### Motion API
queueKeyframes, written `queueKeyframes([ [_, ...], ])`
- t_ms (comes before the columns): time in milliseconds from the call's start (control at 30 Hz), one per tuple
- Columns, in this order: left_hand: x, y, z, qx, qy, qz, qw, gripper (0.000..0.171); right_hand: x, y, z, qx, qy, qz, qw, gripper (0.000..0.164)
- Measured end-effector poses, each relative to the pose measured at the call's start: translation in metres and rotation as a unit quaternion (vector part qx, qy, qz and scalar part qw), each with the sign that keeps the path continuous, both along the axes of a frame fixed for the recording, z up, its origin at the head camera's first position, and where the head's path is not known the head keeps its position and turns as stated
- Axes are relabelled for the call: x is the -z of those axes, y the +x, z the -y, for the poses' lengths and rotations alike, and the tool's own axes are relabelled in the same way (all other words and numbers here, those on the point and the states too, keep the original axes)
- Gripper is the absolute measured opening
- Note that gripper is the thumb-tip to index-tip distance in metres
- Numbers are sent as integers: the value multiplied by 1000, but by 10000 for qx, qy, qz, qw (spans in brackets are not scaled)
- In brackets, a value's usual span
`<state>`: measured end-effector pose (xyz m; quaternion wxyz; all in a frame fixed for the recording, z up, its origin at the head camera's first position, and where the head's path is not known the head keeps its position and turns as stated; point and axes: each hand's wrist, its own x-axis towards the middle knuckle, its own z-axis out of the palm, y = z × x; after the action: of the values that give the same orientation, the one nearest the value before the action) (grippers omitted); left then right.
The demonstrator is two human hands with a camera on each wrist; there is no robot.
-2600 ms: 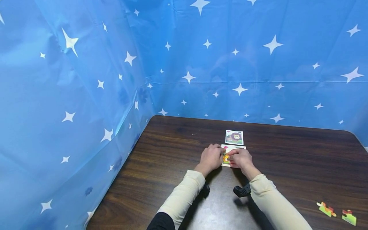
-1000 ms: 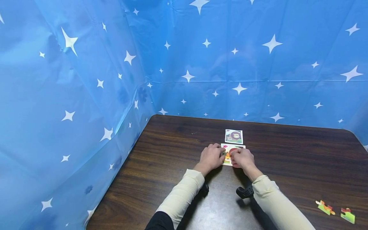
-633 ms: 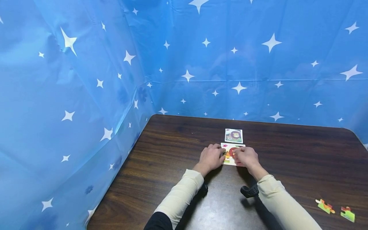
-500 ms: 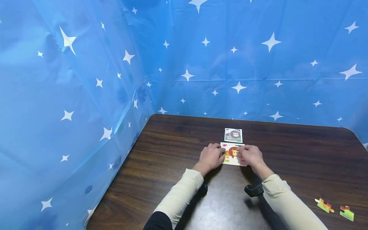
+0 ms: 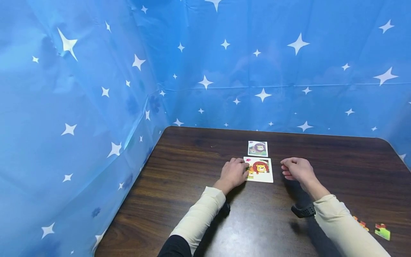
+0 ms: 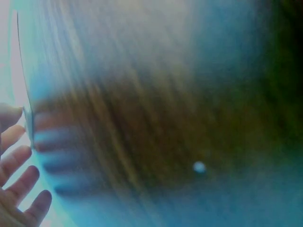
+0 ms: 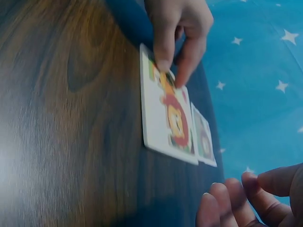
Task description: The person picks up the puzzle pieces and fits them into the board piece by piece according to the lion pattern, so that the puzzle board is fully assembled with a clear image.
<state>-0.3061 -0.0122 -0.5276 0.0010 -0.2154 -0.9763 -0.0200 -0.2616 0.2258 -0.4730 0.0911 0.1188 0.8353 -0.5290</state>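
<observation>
My left hand (image 5: pixel 234 173) rests at the left edge of a white-bordered puzzle board (image 5: pixel 264 177), fingers relaxed. The right wrist view shows the thumb and a finger of that hand touching the board's face. In the left wrist view its fingers (image 6: pixel 19 184) are spread beside the board's pale edge. A lion and part of an orange animal fill part of the board's picture; blank white shows around them, and the left hand covers some. To the right of the board, over the table, is my right hand (image 5: pixel 298 169), thumb near the index finger, with nothing visible in it.
Just behind the board lies a small lion picture card (image 5: pixel 258 149). A green and red puzzle piece (image 5: pixel 382 232) lies at the table's right front. Another orange piece (image 5: pixel 361 223) there is partly hidden by the right sleeve. A starry blue curtain (image 5: pixel 263 71) stands behind the dark table (image 5: pixel 179 160).
My right hand has moved right, off the board, and the lion it was covering now shows. The left hand has stayed at the board's left edge. The view has shifted slightly.
</observation>
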Motion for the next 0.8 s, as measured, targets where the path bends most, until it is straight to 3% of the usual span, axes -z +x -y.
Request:
queueKeyframes([
  [333,2,1,0,17,-6,5,10000,38,-9,16,-46,-54,119,15,9999,45],
  [800,4,0,1,26,69,-20,10000,38,-4,46,-113,128,489,-96,9987,52],
])
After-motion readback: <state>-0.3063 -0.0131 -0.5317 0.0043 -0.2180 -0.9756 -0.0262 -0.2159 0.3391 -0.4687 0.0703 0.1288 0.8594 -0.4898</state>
